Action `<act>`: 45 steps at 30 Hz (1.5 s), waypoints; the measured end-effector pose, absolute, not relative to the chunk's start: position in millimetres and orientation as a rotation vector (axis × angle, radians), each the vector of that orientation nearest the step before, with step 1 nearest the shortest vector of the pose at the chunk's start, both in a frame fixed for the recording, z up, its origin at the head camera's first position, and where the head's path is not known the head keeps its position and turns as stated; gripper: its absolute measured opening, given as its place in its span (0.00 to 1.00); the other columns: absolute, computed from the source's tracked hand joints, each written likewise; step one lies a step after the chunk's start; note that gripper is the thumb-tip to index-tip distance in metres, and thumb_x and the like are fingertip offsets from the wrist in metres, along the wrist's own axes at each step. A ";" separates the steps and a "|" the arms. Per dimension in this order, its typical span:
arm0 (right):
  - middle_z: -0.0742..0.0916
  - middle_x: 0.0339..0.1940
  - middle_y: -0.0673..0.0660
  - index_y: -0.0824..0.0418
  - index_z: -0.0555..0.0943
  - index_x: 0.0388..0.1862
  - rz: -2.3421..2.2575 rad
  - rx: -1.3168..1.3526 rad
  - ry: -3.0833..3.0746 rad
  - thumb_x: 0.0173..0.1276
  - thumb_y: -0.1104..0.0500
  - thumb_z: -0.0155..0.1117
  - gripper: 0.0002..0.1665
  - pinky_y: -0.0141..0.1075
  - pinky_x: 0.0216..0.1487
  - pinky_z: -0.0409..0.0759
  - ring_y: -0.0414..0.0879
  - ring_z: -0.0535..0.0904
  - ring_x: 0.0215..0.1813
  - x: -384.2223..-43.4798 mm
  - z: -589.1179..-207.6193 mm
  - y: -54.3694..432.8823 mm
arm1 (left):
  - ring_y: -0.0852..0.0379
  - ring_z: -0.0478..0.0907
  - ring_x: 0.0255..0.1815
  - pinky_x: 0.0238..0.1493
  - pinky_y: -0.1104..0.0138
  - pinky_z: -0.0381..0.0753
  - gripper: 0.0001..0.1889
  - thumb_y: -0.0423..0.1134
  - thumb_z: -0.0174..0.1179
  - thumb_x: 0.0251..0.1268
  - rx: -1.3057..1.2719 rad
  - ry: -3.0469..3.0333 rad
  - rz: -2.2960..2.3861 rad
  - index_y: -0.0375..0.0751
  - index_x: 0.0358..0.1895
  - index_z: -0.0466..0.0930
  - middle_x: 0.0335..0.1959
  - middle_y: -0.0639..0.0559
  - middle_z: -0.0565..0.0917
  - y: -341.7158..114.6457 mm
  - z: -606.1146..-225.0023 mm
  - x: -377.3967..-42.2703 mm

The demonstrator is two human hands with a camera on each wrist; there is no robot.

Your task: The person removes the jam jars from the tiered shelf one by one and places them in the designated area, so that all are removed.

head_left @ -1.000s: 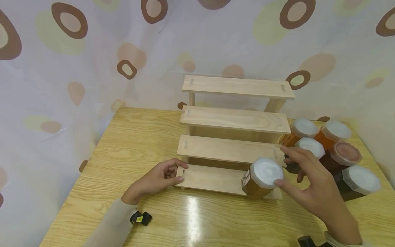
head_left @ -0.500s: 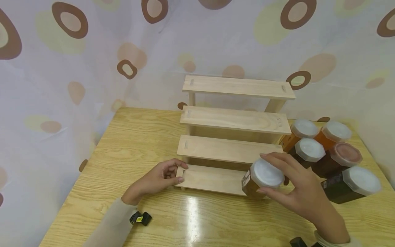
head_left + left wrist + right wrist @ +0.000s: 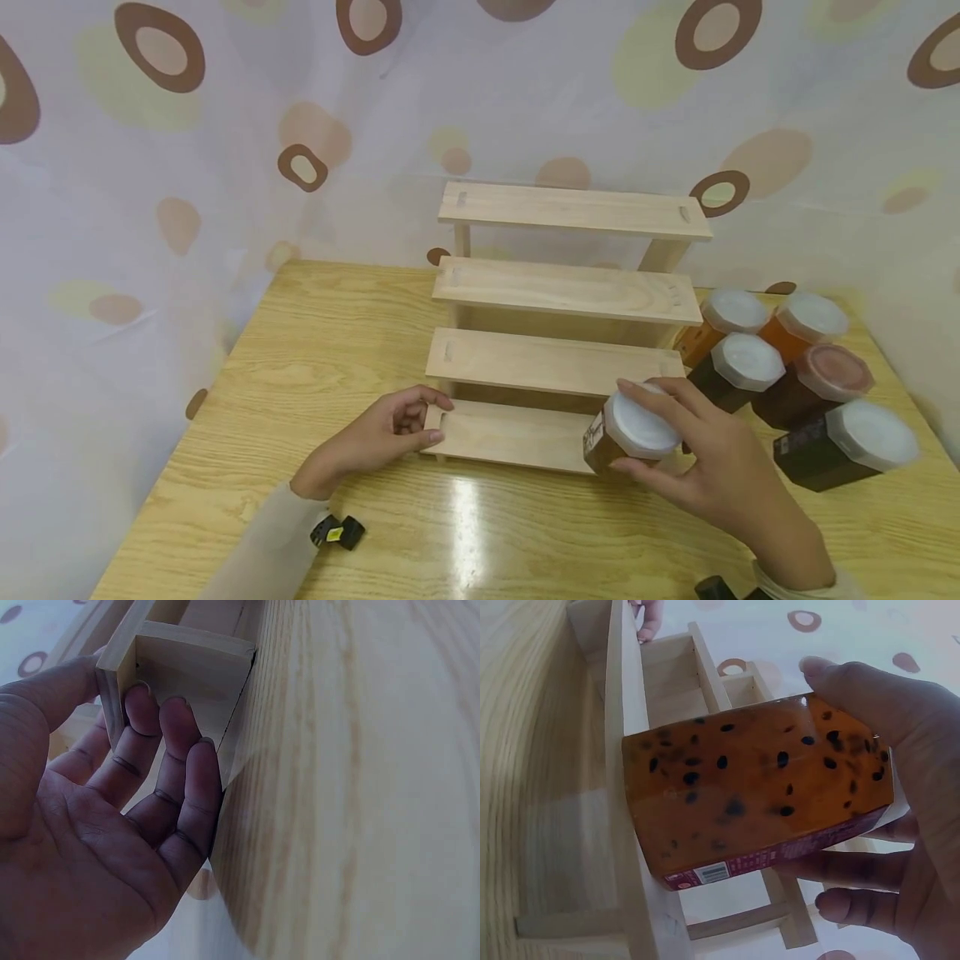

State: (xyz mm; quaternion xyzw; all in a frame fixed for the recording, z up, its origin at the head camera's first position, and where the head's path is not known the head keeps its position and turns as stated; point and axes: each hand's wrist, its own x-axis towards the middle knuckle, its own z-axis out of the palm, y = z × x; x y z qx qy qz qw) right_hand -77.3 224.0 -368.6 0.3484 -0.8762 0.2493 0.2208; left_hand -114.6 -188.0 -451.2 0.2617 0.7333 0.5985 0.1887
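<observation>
A stepped wooden rack [image 3: 517, 367] with tiered shelves stands on the table. My left hand [image 3: 382, 437] grips the left end of its lowest shelf [image 3: 510, 435]. In the left wrist view, my left hand [image 3: 112, 795] curls several fingers round the end of that board. At the shelf's right end sits an octagonal jar [image 3: 639, 429] with a whitish lid. My right hand [image 3: 723, 467] holds it round the lid, thumb in front and fingers behind. The right wrist view shows the jar [image 3: 757, 780] as orange with dark seeds and a barcode label, its base at the shelf board.
Several more lidded jars stand to the right of the rack, among them a dark one [image 3: 813, 454], a reddish-brown one [image 3: 795, 396] and an orange one [image 3: 787, 332]. A patterned curtain [image 3: 480, 100] hangs behind the wooden table [image 3: 315, 350].
My right hand has moved left and closed from beside the jar to a hold round its lid. My left hand keeps its grip on the shelf.
</observation>
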 end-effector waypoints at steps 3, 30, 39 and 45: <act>0.83 0.53 0.53 0.55 0.81 0.69 0.644 0.942 -2.446 0.69 0.25 0.60 0.44 0.27 0.29 0.79 0.38 0.80 0.34 -74.8 -368.8 224.3 | 0.62 0.64 0.23 0.28 0.71 0.67 0.18 0.29 0.61 0.75 0.748 2.061 1.680 0.36 0.64 0.75 0.24 0.53 0.70 -187.7 -451.5 -114.5; 0.89 0.44 0.54 0.60 0.86 0.58 0.566 0.887 -2.313 0.67 0.25 0.58 0.43 0.26 0.29 0.77 0.41 0.80 0.29 -78.8 -348.6 246.3 | 0.61 0.64 0.23 0.28 0.71 0.67 0.18 0.28 0.62 0.74 0.748 2.056 1.684 0.36 0.63 0.75 0.24 0.53 0.71 -188.0 -450.2 -114.8; 0.86 0.36 0.55 0.66 0.86 0.50 0.491 0.827 -2.285 0.67 0.22 0.57 0.48 0.25 0.22 0.66 0.34 0.65 0.24 -75.9 -328.4 273.1 | 0.61 0.65 0.24 0.28 0.71 0.67 0.18 0.29 0.62 0.75 0.747 2.064 1.680 0.37 0.64 0.75 0.24 0.52 0.71 -188.3 -450.4 -115.0; 0.87 0.36 0.56 0.64 0.86 0.52 0.423 0.707 -2.356 0.62 0.18 0.55 0.52 0.27 0.26 0.74 0.43 0.75 0.24 -75.2 -334.5 297.6 | 0.61 0.65 0.23 0.27 0.71 0.67 0.18 0.29 0.62 0.74 0.768 2.076 1.672 0.37 0.63 0.76 0.24 0.52 0.71 -188.6 -452.7 -115.5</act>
